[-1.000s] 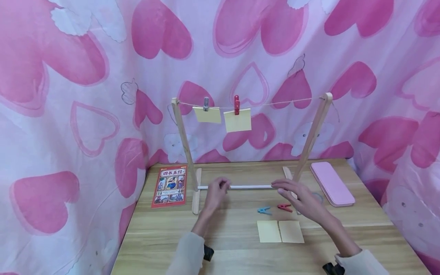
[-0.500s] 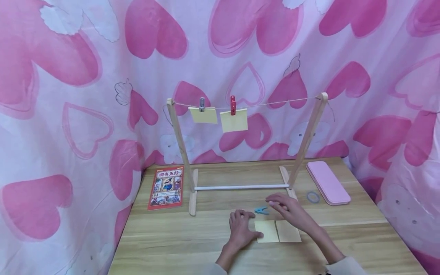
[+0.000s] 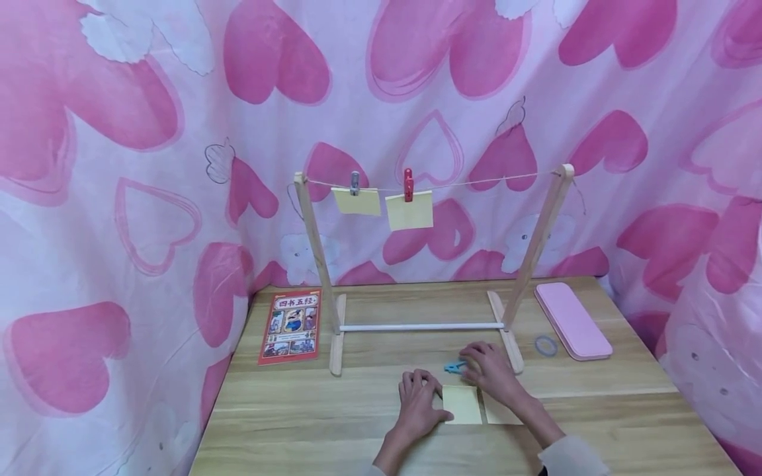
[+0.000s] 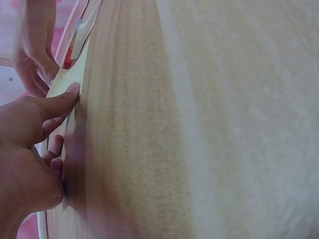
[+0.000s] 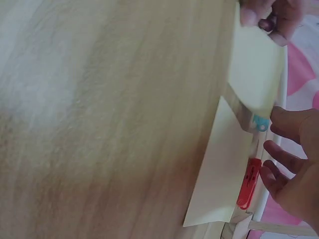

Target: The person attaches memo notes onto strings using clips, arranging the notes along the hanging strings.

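Observation:
My left hand (image 3: 419,403) grips the left side of a yellow sticky note (image 3: 463,405), its thumb at the near corner and its fingers at the far one. My right hand (image 3: 491,371) reaches over a second sticky note (image 3: 499,412) and partly covers it. In the right wrist view its leading fingertips (image 5: 276,115) are right at the first note's far corner, while the other fingers curve loosely. A blue clothespin (image 3: 454,367) lies just beyond the first note. A red clothespin (image 5: 249,184) shows below the right hand in that view; from the head it is hidden.
Behind stands a wooden frame with two posts (image 3: 544,231), a white crossbar (image 3: 417,327) and a string. Two notes hang there, from a grey clothespin (image 3: 354,184) and a red one (image 3: 408,185). A booklet (image 3: 290,327), pink case (image 3: 573,320) and ring (image 3: 545,345) lie around.
My hands have come from the crossbar down to the loose notes. The left reached the first note's left side half a second ago; the right has since moved closer to its far edge.

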The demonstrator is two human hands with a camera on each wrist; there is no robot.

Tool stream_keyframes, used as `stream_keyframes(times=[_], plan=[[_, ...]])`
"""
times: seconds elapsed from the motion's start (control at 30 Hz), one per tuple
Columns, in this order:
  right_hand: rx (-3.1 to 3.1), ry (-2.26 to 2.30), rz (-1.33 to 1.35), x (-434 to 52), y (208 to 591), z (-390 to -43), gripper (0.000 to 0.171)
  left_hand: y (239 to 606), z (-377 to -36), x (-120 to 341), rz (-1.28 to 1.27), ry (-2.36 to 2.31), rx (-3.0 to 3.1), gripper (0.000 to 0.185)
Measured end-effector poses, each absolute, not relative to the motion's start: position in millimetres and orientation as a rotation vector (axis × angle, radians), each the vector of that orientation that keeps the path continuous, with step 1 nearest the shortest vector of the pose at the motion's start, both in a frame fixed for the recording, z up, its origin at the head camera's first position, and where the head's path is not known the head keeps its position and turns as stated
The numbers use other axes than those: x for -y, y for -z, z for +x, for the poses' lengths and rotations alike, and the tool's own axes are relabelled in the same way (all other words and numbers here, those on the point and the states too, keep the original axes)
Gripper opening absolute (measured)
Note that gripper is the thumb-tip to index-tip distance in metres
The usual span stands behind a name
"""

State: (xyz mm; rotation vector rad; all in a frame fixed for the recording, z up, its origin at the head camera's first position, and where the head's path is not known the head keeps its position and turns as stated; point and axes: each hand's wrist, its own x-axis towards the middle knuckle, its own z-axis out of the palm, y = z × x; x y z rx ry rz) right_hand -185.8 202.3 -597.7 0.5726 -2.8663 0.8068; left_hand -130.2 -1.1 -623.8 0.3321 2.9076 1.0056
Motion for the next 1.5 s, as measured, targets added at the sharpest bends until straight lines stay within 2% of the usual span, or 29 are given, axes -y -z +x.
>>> stream_keyframes(times=[0.13, 0.33, 0.77, 1.0, 1.23, 1.5], plan=[[2.859, -0.650, 0.599, -203, 605, -185, 0.041, 626, -129, 2, 0.346, -1.038, -2.910, 0.030], [2.755, -0.551, 0.665, -206, 614, -185, 0.041, 629, -128, 3, 0.366, -1.123, -2.904, 0.006], [2.693, -0.621, 0.612, -207, 618, -184, 0.036, 634, -127, 4, 0.315, -1.254, -2.867, 0.004], [2.610, -0.854, 0.612, -204, 612, -187, 0.036, 637, -127, 5, 0.328, -1.278, -2.902, 0.005], [2.605, -1.270, 0.516, -201, 597, -189, 0.039, 637, -127, 5, 0.325, -1.302, -2.879, 0.004], [2.498, -1.368, 0.556, -199, 559, -198, 0.029, 633, -124, 8, 0.281, -1.477, -2.780, 0.008]])
